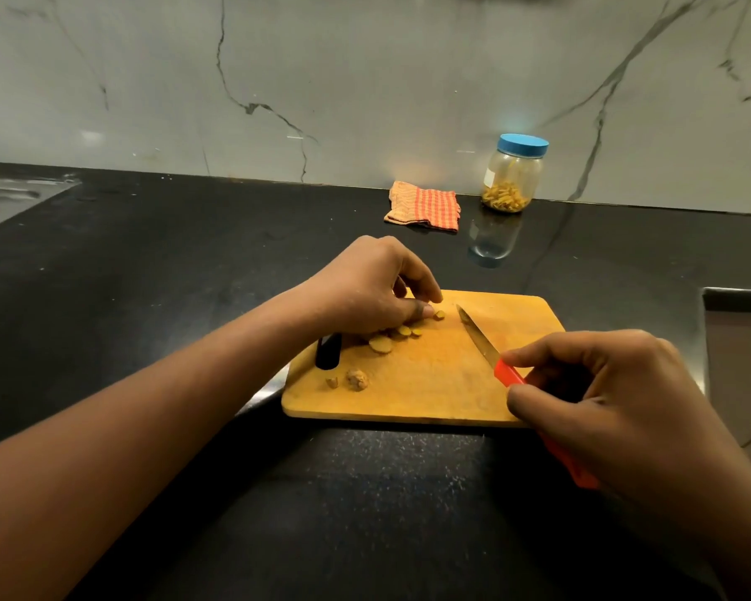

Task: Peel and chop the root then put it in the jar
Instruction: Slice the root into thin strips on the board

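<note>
A wooden cutting board lies on the black counter. Several pale yellow root slices sit on its left half, under and beside my left hand, whose fingertips press on the pieces near a small slice. A knobbly root end and a small scrap lie nearer the front left corner. My right hand grips the red handle of a knife, blade pointing up-left, tip on the board. A clear jar with a blue lid stands at the back, lid on, holding yellow pieces.
A black-handled tool lies at the board's left edge. A folded checked cloth rests by the wall left of the jar. A steel sink opens at the right; a drainboard shows far left. A marble wall stands behind.
</note>
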